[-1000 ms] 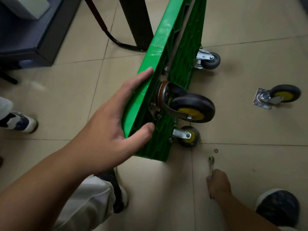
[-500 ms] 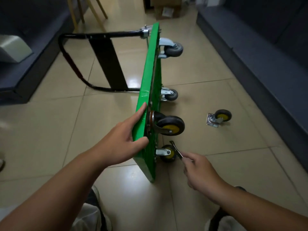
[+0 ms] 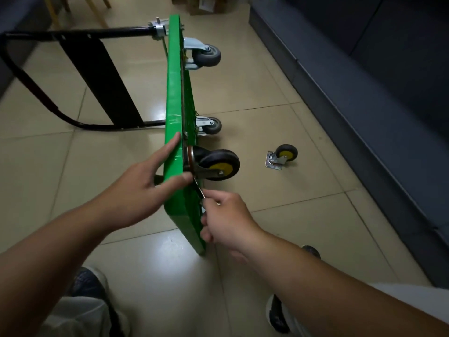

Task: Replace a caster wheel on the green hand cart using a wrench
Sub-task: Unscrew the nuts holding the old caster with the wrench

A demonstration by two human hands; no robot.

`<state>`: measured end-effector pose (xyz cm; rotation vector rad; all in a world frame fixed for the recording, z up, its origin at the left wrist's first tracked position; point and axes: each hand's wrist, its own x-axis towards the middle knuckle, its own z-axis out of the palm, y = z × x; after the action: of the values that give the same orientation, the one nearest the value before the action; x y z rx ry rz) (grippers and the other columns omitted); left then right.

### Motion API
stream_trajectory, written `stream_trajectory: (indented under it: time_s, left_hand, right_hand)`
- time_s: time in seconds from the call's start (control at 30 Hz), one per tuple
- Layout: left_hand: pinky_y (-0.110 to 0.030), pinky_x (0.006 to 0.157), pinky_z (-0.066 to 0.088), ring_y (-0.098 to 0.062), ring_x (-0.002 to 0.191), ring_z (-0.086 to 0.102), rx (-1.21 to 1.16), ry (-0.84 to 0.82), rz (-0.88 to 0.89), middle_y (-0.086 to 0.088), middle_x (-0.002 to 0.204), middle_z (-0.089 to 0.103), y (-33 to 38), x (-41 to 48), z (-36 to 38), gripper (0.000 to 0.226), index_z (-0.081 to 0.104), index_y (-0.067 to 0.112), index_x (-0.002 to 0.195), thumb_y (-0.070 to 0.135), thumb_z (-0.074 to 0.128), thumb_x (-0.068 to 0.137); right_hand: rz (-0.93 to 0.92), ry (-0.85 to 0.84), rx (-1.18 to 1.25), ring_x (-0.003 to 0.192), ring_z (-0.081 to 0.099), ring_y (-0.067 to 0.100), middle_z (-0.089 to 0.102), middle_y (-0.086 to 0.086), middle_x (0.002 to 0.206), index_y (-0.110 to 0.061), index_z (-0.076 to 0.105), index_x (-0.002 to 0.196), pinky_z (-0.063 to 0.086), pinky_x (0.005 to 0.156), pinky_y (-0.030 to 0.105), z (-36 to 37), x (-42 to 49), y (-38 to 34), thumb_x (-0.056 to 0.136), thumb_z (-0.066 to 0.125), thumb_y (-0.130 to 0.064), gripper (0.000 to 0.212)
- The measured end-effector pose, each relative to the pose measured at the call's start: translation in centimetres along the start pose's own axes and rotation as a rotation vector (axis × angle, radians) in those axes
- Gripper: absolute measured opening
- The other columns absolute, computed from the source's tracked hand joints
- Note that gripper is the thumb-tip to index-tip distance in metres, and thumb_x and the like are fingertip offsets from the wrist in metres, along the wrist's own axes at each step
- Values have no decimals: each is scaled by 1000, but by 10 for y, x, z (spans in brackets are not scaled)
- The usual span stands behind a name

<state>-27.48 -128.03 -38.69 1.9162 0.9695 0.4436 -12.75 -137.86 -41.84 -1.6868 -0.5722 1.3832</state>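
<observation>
The green hand cart (image 3: 173, 98) stands on its long edge on the tiled floor, its underside facing right. My left hand (image 3: 143, 188) clasps the cart's upper edge near the closest corner. A black caster with a yellow hub (image 3: 218, 165) sticks out from the underside just right of that hand. My right hand (image 3: 226, 220) holds a small metal wrench (image 3: 199, 189), whose head points up at the base of that caster. A loose caster with a yellow hub (image 3: 281, 156) lies on the floor to the right.
Two grey casters (image 3: 206, 54) (image 3: 211, 125) sit further along the cart. The black folding handle (image 3: 73, 76) lies flat to the left. A dark sofa (image 3: 364, 105) runs along the right. My shoes (image 3: 279, 314) are at the bottom; cardboard boxes (image 3: 206, 4) stand at the far end.
My right hand lifted the wrench off the floor and brought it up to the base of the yellow-hub caster. The view tilted up, showing the whole cart.
</observation>
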Motion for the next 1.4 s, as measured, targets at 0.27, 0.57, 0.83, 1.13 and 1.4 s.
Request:
stream_trajectory:
  time_s: [0.27, 0.57, 0.83, 1.13, 1.4]
  left_hand:
    - [-23, 70, 60, 2, 105, 68, -219, 13, -75, 26, 125, 62, 3, 6, 0, 48, 38, 54, 148, 35, 45, 104]
    - [-22, 74, 60, 0, 113, 64, -201, -35, -73, 24, 132, 58, 3, 3, 0, 57, 30, 56, 151, 51, 41, 95]
    - [-36, 91, 60, 1, 109, 67, -69, -59, -34, 29, 148, 44, 5, 0, 2, 75, 17, 64, 151, 76, 53, 86]
    - [-36, 106, 52, 4, 121, 59, 6, -90, -13, 25, 151, 41, 4, -2, 4, 91, 9, 61, 154, 66, 62, 81]
    - [-36, 90, 61, -11, 110, 68, -5, -82, -37, 19, 158, 34, 0, -4, 0, 93, 10, 60, 154, 62, 64, 79]
  right_hand:
    - [91, -87, 14, 40, 52, 17, 54, 8, 69, -20, 55, 137, 37, 37, 20, -11, 8, -16, 102, 47, -14, 37]
    - [193, -248, 26, 40, 56, 20, 47, 10, 75, -3, 58, 124, 40, 36, 19, -16, 11, -42, 103, 48, -11, 25]
    - [163, -190, -44, 38, 53, 17, 53, 11, 76, -7, 60, 124, 39, 37, 19, -11, 8, -37, 104, 42, -13, 27]
    - [-220, 64, -370, 54, 64, 22, 67, -1, 79, -41, 65, 115, 51, 46, 31, 3, 3, 17, 106, 41, -27, 29]
    - [-427, 177, -446, 99, 65, 9, 72, -9, 110, -38, 55, 140, 53, 79, 24, 10, 23, 54, 105, 42, -35, 37]
